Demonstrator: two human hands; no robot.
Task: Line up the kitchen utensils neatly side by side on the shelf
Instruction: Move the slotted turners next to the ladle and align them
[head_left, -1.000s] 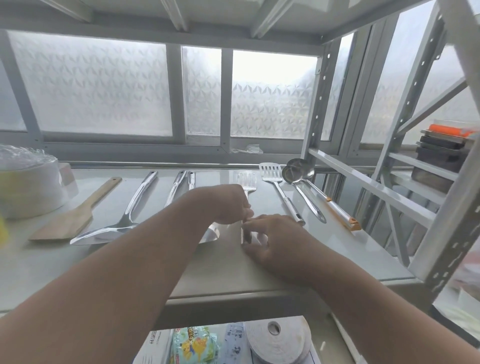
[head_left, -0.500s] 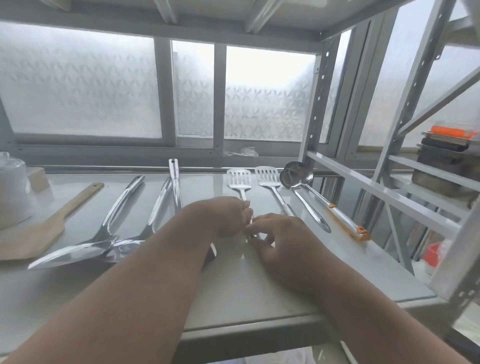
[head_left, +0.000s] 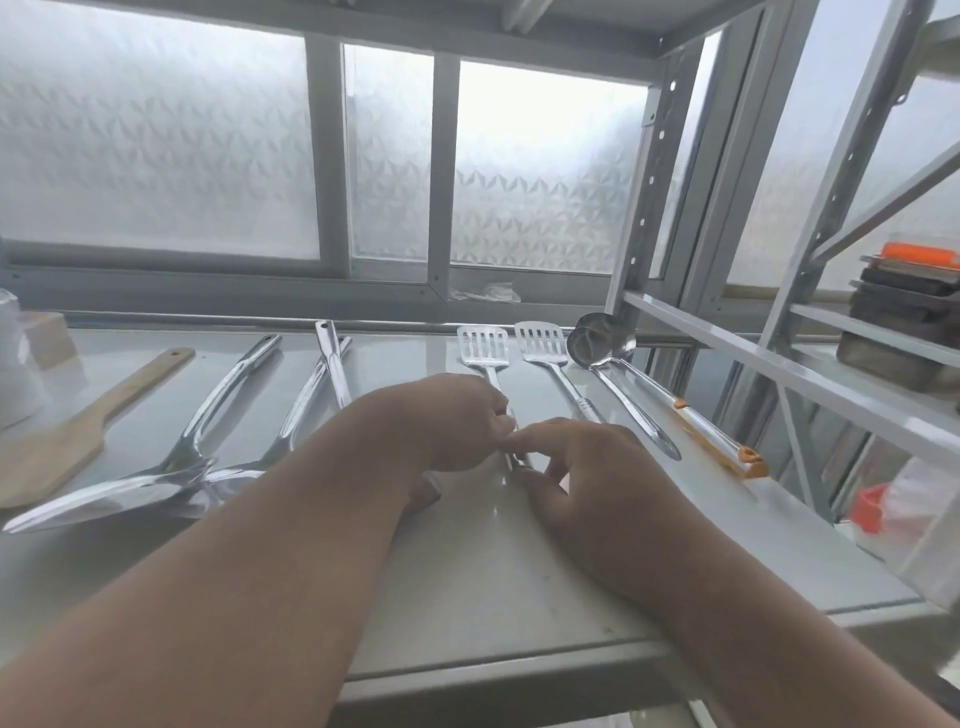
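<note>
Steel utensils lie on the grey shelf (head_left: 467, 587). A slotted spatula (head_left: 484, 347) points away from me at the middle, and both hands meet on its handle. My left hand (head_left: 457, 421) pinches the handle from the left; my right hand (head_left: 576, 467) holds it from the right with thumb and fingertips. To its right lie a second slotted spatula (head_left: 543, 345), a ladle (head_left: 597, 345) and an orange-trimmed utensil (head_left: 719, 447). To the left lie a wooden spatula (head_left: 67, 441) and several steel turners (head_left: 218, 410) with crossing handles (head_left: 327, 364).
White containers (head_left: 21, 374) stand at the shelf's far left. A frosted window runs behind the shelf. A perforated steel upright (head_left: 649, 171) and a side rail (head_left: 779, 374) bound the right. Dark stacked trays (head_left: 904, 317) with an orange lid sit on a neighbouring rack.
The view has tilted up and shifted. The held slotted spatula has slid away from me, its head now level with the second spatula. Both hands stay on its handle.
</note>
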